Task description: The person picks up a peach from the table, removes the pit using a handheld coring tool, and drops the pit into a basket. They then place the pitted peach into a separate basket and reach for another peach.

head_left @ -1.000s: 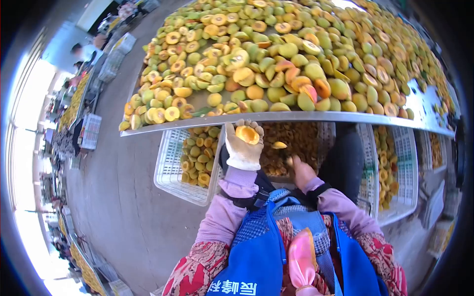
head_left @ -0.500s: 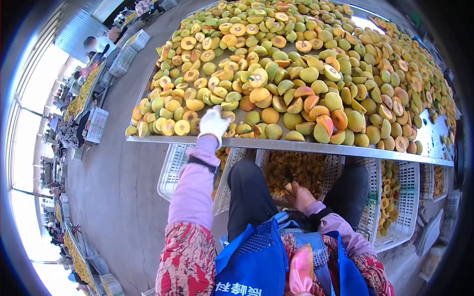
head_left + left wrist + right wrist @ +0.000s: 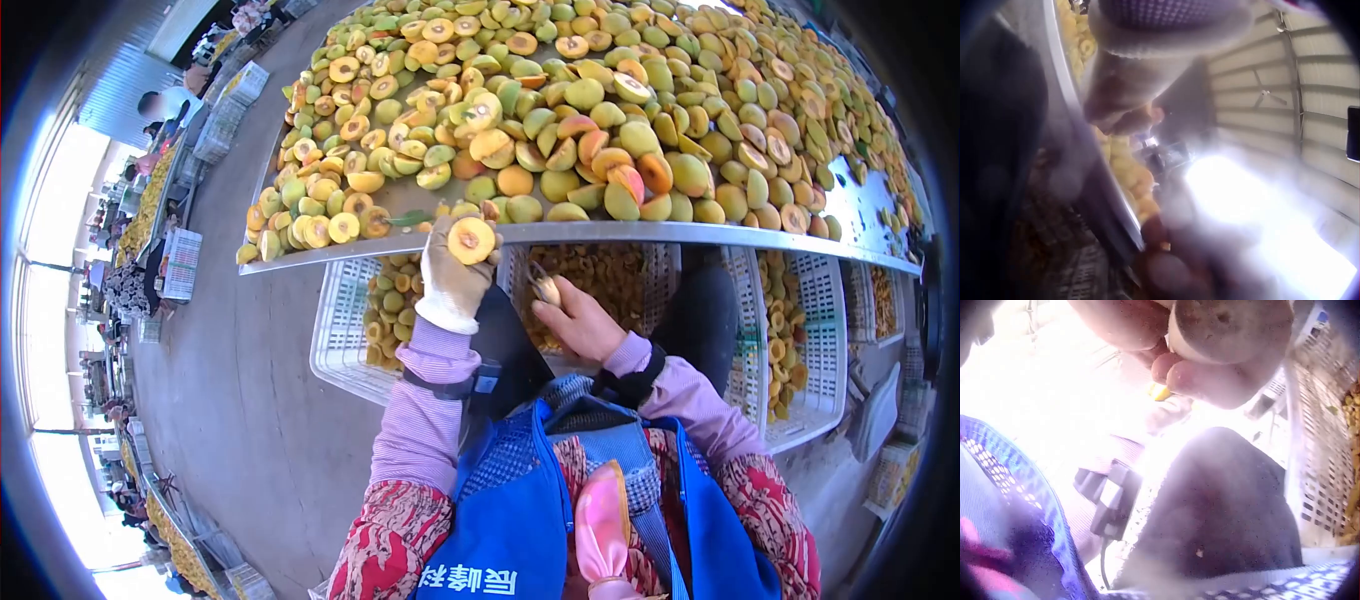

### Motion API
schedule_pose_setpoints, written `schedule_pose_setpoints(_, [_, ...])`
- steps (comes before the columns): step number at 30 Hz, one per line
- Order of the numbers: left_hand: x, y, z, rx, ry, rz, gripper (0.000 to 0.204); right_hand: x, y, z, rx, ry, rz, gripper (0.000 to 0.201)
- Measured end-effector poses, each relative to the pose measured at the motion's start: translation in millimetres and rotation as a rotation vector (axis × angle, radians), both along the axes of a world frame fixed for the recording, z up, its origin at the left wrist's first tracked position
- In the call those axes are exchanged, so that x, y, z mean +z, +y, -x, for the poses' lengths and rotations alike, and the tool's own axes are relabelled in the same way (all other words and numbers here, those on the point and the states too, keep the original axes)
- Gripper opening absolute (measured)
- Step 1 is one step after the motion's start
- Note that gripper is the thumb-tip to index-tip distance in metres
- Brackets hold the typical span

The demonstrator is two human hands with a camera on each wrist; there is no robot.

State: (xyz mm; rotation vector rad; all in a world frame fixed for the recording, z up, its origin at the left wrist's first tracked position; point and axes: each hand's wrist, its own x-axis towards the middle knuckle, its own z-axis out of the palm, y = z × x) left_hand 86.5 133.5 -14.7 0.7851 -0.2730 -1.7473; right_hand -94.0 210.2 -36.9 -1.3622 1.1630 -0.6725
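Observation:
My gloved left hand (image 3: 452, 278) holds a yellow peach half (image 3: 471, 241) just at the front edge of the metal table, its cut face with the stone turned up. To its right and lower, my bare right hand (image 3: 585, 318) grips a pitting tool (image 3: 546, 290) with a pale wooden handle and a thin metal loop at the tip. The round butt of the handle (image 3: 1219, 328) shows between curled fingers (image 3: 1229, 384) in the right wrist view. The left wrist view is glared and blurred; the glove (image 3: 1138, 78) appears beside the table edge there.
Halved peaches (image 3: 600, 130) are heaped over the metal table, whose raised rim (image 3: 620, 234) runs across in front. Below stand white plastic crates: one at left (image 3: 335, 320) with peach halves, one between the knees, another at right (image 3: 825, 350). Other people work at tables far left.
The left hand reached onto the table among the fruit and came back to the edge with a peach half. The right hand has risen with the tool, toward the left hand.

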Motion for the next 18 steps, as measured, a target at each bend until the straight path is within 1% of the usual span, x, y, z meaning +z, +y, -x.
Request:
schedule_pose_setpoints(1, [-1, 7, 11, 0.011, -0.036, 0.035, 0.035, 1, 0, -4, -0.023, 0.026, 0.245, 0.031])
schedule_pose_setpoints(2, [-3, 15, 21, 0.023, -0.072, 0.068, 0.036, 4, 1, -6, -0.031, 0.029, 0.234, 0.031])
schedule_pose_setpoints(3, [-5, 25, 30, 0.013, -0.068, 0.058, 0.036, 10, 3, -6, -0.037, 0.053, 0.307, 0.031])
schedule_pose_setpoints(4, [-6, 31, 38, 0.001, -0.143, 0.091, 0.036, 16, 3, -5, -0.042, 0.077, 0.388, 0.032])
schedule_pose_setpoints(5, [-7, 38, 45, -0.009, -0.219, 0.12, 0.036, 19, 6, -4, -0.063, 0.133, 0.413, 0.035])
schedule_pose_setpoints(6, [-7, 42, 51, -0.013, -0.217, 0.116, 0.036, 18, 6, -2, -0.067, 0.135, 0.409, 0.035])
schedule_pose_setpoints(8, [-5, 46, 62, 0.012, -0.132, 0.069, 0.036, 13, 3, 0, -0.021, 0.215, 0.423, 0.033])
schedule_pose_setpoints(10, [-1, 49, 68, 0.003, -0.154, 0.116, 0.038, 11, 3, 1, -0.014, 0.262, 0.427, 0.033])
schedule_pose_setpoints(12, [6, 54, 73, 0.074, -0.347, 0.189, 0.045, 7, 3, 0, -0.032, 0.287, 0.404, 0.034])
schedule_pose_setpoints(13, [1, 53, 71, 0.071, -0.344, 0.19, 0.045, 7, 3, 0, -0.034, 0.29, 0.403, 0.034])
schedule_pose_setpoints(15, [-8, 52, 65, 0.073, -0.483, 0.295, 0.053, 9, 3, -2, -0.043, 0.231, 0.415, 0.036])
schedule_pose_setpoints(16, [-10, 50, 63, 0.072, -0.48, 0.294, 0.053, 13, 2, -1, -0.044, 0.234, 0.414, 0.036])
schedule_pose_setpoints(18, [-8, 49, 58, 0.049, -0.582, 0.235, 0.058, 23, 3, -1, 0.088, 0.317, 0.238, 0.037])
